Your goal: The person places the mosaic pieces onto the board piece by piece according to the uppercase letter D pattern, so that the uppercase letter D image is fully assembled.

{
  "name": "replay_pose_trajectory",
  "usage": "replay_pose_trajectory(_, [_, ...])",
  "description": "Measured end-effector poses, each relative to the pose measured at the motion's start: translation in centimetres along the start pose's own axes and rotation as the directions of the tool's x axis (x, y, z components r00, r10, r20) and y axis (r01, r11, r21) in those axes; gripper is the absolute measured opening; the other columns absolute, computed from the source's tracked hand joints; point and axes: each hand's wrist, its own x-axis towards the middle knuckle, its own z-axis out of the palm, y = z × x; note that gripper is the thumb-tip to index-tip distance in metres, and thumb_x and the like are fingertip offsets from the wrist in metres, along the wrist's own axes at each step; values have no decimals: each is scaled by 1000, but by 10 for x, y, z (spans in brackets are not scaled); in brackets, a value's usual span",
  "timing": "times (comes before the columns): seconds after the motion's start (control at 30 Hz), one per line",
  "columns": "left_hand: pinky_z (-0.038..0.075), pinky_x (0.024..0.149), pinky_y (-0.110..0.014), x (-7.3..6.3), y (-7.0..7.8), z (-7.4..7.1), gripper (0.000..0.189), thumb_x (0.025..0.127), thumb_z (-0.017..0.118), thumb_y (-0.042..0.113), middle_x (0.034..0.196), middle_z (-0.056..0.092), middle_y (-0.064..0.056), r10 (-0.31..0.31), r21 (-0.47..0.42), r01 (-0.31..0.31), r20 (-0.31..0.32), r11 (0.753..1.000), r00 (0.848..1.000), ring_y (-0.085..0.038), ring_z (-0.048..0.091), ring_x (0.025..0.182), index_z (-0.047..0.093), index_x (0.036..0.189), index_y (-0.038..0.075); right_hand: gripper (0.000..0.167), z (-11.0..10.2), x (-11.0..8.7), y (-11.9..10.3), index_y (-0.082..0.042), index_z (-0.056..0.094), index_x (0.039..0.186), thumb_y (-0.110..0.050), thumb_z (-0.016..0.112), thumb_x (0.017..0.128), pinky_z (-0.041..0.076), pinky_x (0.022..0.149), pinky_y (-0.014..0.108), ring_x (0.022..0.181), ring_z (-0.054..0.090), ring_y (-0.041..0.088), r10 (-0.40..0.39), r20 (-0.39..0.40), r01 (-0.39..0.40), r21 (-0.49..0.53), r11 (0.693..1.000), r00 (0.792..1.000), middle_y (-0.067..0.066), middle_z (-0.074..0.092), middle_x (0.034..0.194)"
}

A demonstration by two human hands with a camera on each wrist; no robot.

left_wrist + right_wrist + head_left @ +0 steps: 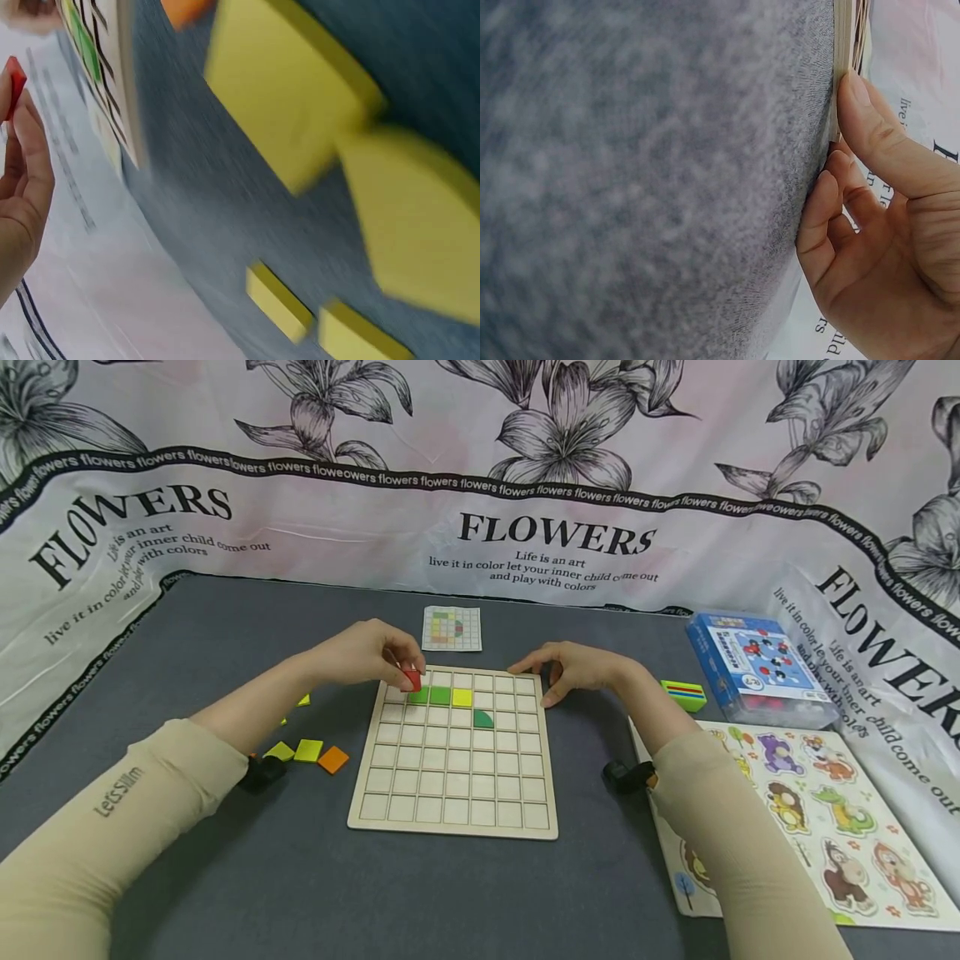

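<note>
My left hand (375,652) pinches a small red tile (412,680) over the upper left of a wooden grid board (450,832). In the left wrist view the red tile (16,84) stands on edge between the fingertips. Two green tiles (440,695) and a yellow tile (462,697) lie in one row of the board, with a quarter-round green piece (483,718) one row nearer. My right hand (577,670) grips the board's far right corner. In the right wrist view its thumb presses the board's side edge (843,45).
Beyond the board lies a printed pattern card (452,628). Loose yellow tiles (308,750) and an orange tile (333,759) are scattered at left. At right are a blue box (765,664), a striped block stack (683,696) and an animal picture board (806,793), partly under the right arm.
</note>
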Motion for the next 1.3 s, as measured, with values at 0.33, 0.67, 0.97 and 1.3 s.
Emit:
replay_pose_trajectory(0.33, [55, 81, -30, 18, 34, 34, 19, 86, 73, 6, 98, 67, -8, 38, -36, -38, -1, 999, 999, -22, 67, 92, 73, 106, 7, 69, -1, -1, -1, -22, 56, 141, -11, 83, 78, 46, 75, 33, 82, 50, 22, 11, -12, -11, -6, 1000, 1000, 14, 49, 131])
replay_pose_trajectory(0.67, [52, 75, -25, 29, 48, 60, 20, 88, 69, 8, 94, 72, -4, 27, -31, -25, 74, 999, 997, -17, 68, 89, 74, 107, 11, 69, 0, 0, 0, -21, 56, 141, -12, 83, 77, 46, 75, 32, 82, 50, 22, 7, -11, -7, 2, 1000, 1000, 14, 49, 131])
replay_pose_trajectory(0.97, [50, 70, -20, 35, 51, 72, 11, 83, 75, 7, 89, 75, -5, 53, 2, -53, 92, 999, 994, -10, 66, 77, 73, 94, 10, 69, 0, -2, 0, -19, 56, 141, -11, 83, 78, 46, 74, 32, 81, 50, 22, 0, -10, 0, -1, 1000, 1000, 15, 49, 131])
replay_pose_trajectory(1.3, [46, 67, -18, 36, 50, 80, 6, 83, 75, 5, 79, 72, -3, 60, 48, -65, 103, 997, 993, -6, 59, 68, 74, 88, 9, 69, 0, -2, -2, -22, 57, 140, -12, 83, 77, 46, 76, 32, 83, 50, 22, 12, -15, -12, -6, 1000, 1000, 14, 50, 131])
